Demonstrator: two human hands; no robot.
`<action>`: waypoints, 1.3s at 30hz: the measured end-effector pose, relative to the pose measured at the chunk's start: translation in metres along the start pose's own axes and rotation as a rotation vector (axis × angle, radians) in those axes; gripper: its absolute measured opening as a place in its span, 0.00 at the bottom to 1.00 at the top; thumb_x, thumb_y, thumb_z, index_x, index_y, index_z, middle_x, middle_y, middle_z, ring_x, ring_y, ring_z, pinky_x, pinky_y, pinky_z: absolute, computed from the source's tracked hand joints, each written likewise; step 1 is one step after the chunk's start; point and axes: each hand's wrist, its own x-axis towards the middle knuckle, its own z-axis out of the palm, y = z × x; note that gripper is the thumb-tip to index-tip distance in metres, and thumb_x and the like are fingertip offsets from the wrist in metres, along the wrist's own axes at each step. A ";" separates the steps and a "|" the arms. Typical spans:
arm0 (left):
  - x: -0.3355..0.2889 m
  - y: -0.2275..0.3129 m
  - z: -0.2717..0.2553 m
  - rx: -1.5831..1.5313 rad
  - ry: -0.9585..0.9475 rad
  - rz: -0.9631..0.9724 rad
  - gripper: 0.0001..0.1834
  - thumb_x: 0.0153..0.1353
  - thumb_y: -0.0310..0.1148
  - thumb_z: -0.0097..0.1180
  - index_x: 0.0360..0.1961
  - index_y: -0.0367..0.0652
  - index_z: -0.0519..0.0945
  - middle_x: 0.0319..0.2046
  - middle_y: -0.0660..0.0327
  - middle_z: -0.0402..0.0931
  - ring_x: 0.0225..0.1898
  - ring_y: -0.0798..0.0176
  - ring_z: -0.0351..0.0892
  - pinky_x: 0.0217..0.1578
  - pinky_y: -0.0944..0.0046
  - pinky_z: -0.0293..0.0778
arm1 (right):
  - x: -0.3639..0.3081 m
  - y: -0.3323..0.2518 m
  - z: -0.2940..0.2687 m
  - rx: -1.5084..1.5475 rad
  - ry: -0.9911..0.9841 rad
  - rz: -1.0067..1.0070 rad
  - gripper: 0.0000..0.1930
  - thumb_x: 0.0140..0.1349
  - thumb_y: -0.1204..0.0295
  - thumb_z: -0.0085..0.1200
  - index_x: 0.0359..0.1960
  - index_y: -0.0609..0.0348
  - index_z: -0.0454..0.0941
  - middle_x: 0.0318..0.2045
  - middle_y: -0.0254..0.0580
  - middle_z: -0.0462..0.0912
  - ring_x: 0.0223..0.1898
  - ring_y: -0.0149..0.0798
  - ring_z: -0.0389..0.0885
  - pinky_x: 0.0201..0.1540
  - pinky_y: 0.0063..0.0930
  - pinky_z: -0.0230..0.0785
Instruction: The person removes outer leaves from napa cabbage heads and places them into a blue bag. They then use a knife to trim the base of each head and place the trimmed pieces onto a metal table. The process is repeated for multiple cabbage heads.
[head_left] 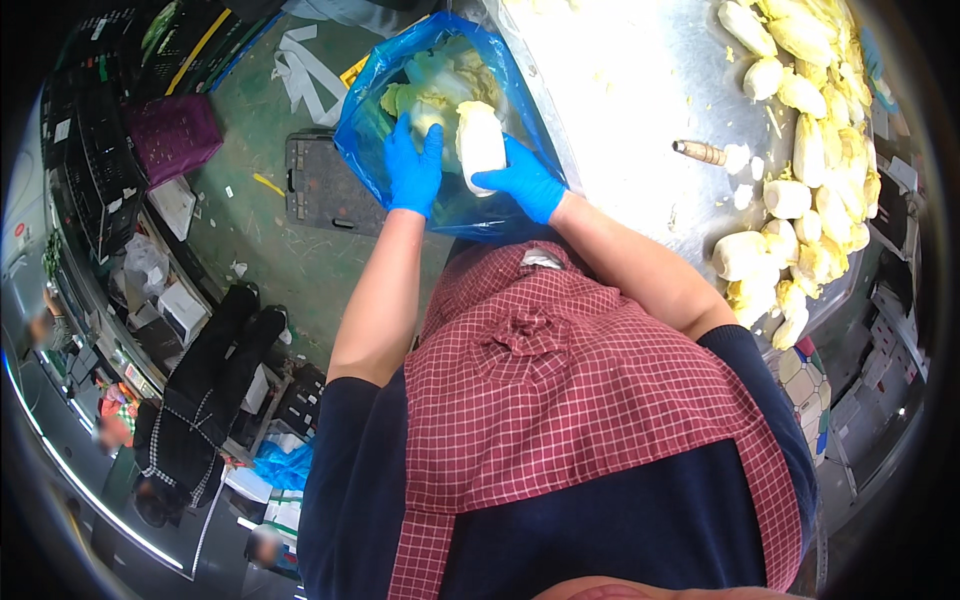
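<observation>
Over a blue plastic bag [352,120], both my hands wear blue gloves. My right hand [528,182] grips a pale, trimmed napa cabbage [481,150], its thumb across the lower end. To the left, my left hand [412,168] is open, thumb and fingers apart, near the cabbage leaves [428,98] inside the bag. The left hand and the held cabbage are apart. A knife with a brown wooden handle [700,152] lies on the metal table [640,110] to my right; white stem pieces lie next to it and I cannot make out its blade.
Many napa cabbages [808,150] are heaped along the table's right side. A dark plastic crate lid [330,185] lies on the green floor left of the bag. Black crates [100,180] and a purple bin [175,138] stand farther left. Other people are at the lower left, one in black [195,400].
</observation>
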 end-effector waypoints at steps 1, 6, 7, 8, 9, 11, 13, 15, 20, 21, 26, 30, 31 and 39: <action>0.000 0.010 -0.003 -0.173 -0.132 0.080 0.31 0.59 0.37 0.58 0.62 0.38 0.64 0.61 0.49 0.61 0.60 0.52 0.63 0.57 0.58 0.63 | 0.000 0.003 -0.003 0.039 -0.032 0.025 0.28 0.50 0.69 0.63 0.53 0.63 0.70 0.44 0.42 0.76 0.46 0.35 0.74 0.49 0.28 0.68; -0.002 0.052 -0.026 -0.606 -0.425 0.113 0.22 0.61 0.36 0.56 0.55 0.41 0.73 0.52 0.56 0.72 0.52 0.61 0.71 0.54 0.64 0.67 | -0.001 0.007 -0.002 0.053 -0.131 0.148 0.30 0.51 0.68 0.64 0.56 0.62 0.67 0.47 0.42 0.76 0.47 0.35 0.73 0.50 0.28 0.68; -0.001 0.051 -0.029 -0.667 -0.460 0.017 0.19 0.62 0.35 0.55 0.53 0.41 0.75 0.48 0.58 0.75 0.49 0.63 0.73 0.52 0.65 0.69 | -0.001 0.006 -0.002 0.046 -0.139 0.199 0.31 0.51 0.67 0.64 0.57 0.62 0.67 0.47 0.43 0.75 0.48 0.35 0.73 0.50 0.28 0.68; 0.001 0.046 -0.027 -0.657 -0.389 0.013 0.14 0.63 0.33 0.54 0.47 0.39 0.79 0.41 0.61 0.78 0.43 0.67 0.76 0.47 0.68 0.71 | -0.002 0.004 -0.002 0.040 -0.146 0.250 0.32 0.51 0.66 0.64 0.57 0.62 0.67 0.48 0.43 0.75 0.48 0.35 0.73 0.50 0.29 0.68; 0.004 0.043 -0.025 -0.637 -0.348 -0.053 0.14 0.63 0.33 0.54 0.47 0.38 0.78 0.41 0.61 0.78 0.43 0.67 0.76 0.47 0.69 0.71 | -0.002 0.003 -0.002 0.034 -0.152 0.301 0.32 0.51 0.66 0.64 0.58 0.62 0.66 0.49 0.43 0.75 0.49 0.35 0.72 0.51 0.29 0.68; 0.010 0.039 -0.025 -0.593 -0.263 -0.186 0.15 0.63 0.34 0.54 0.48 0.37 0.77 0.41 0.60 0.78 0.43 0.66 0.76 0.46 0.69 0.71 | -0.003 0.003 -0.003 0.025 -0.186 0.249 0.34 0.51 0.65 0.64 0.59 0.62 0.65 0.50 0.44 0.74 0.49 0.36 0.72 0.51 0.29 0.67; 0.014 0.024 -0.017 -0.620 -0.140 -0.217 0.19 0.63 0.37 0.55 0.50 0.36 0.75 0.42 0.58 0.77 0.43 0.62 0.76 0.46 0.65 0.71 | -0.005 0.002 0.000 0.003 -0.177 0.182 0.35 0.52 0.64 0.64 0.60 0.63 0.64 0.50 0.44 0.73 0.50 0.36 0.72 0.52 0.29 0.67; 0.020 -0.016 -0.006 -0.227 -0.009 -0.098 0.20 0.63 0.39 0.54 0.51 0.36 0.74 0.43 0.57 0.77 0.43 0.59 0.76 0.46 0.63 0.72 | -0.007 -0.002 0.009 -0.033 -0.126 0.102 0.35 0.52 0.64 0.64 0.61 0.63 0.63 0.51 0.45 0.73 0.51 0.37 0.72 0.52 0.29 0.67; -0.029 0.050 -0.017 -0.871 -0.289 -0.385 0.34 0.68 0.57 0.34 0.63 0.41 0.63 0.56 0.54 0.68 0.54 0.56 0.71 0.55 0.60 0.67 | 0.004 0.020 0.003 -0.162 0.147 -0.077 0.34 0.55 0.66 0.61 0.61 0.64 0.61 0.51 0.46 0.72 0.50 0.35 0.73 0.52 0.28 0.67; -0.038 0.050 -0.013 -0.938 -0.286 -0.381 0.35 0.68 0.59 0.33 0.63 0.42 0.62 0.57 0.55 0.68 0.54 0.56 0.71 0.55 0.60 0.67 | 0.004 0.021 0.007 -0.166 0.181 -0.096 0.33 0.57 0.67 0.60 0.62 0.63 0.60 0.51 0.46 0.72 0.49 0.35 0.73 0.52 0.27 0.67; -0.045 0.038 -0.001 -1.178 -0.288 -0.422 0.40 0.65 0.65 0.31 0.64 0.43 0.60 0.57 0.56 0.68 0.53 0.57 0.72 0.53 0.60 0.70 | 0.004 0.018 0.011 -0.293 0.138 -0.093 0.29 0.53 0.64 0.63 0.55 0.61 0.68 0.47 0.46 0.76 0.43 0.36 0.77 0.46 0.29 0.72; -0.046 0.033 0.002 -1.068 -0.241 -0.407 0.41 0.63 0.66 0.32 0.63 0.42 0.62 0.55 0.56 0.70 0.52 0.58 0.73 0.51 0.60 0.72 | 0.002 0.007 0.012 -0.388 0.140 -0.024 0.27 0.50 0.64 0.63 0.52 0.61 0.72 0.42 0.48 0.79 0.41 0.38 0.79 0.44 0.30 0.73; -0.046 0.035 0.001 -1.032 -0.237 -0.393 0.41 0.63 0.66 0.33 0.63 0.41 0.62 0.54 0.56 0.70 0.52 0.58 0.73 0.51 0.61 0.72 | 0.002 0.005 0.012 -0.430 0.143 -0.008 0.27 0.49 0.64 0.63 0.51 0.61 0.72 0.41 0.48 0.80 0.40 0.39 0.79 0.44 0.30 0.73; -0.043 0.010 0.010 -1.130 -0.247 -0.432 0.45 0.60 0.68 0.36 0.63 0.39 0.61 0.55 0.55 0.70 0.53 0.56 0.73 0.52 0.57 0.71 | 0.004 -0.002 0.012 -0.517 0.141 -0.021 0.24 0.48 0.72 0.60 0.50 0.63 0.73 0.37 0.44 0.81 0.38 0.36 0.79 0.42 0.28 0.73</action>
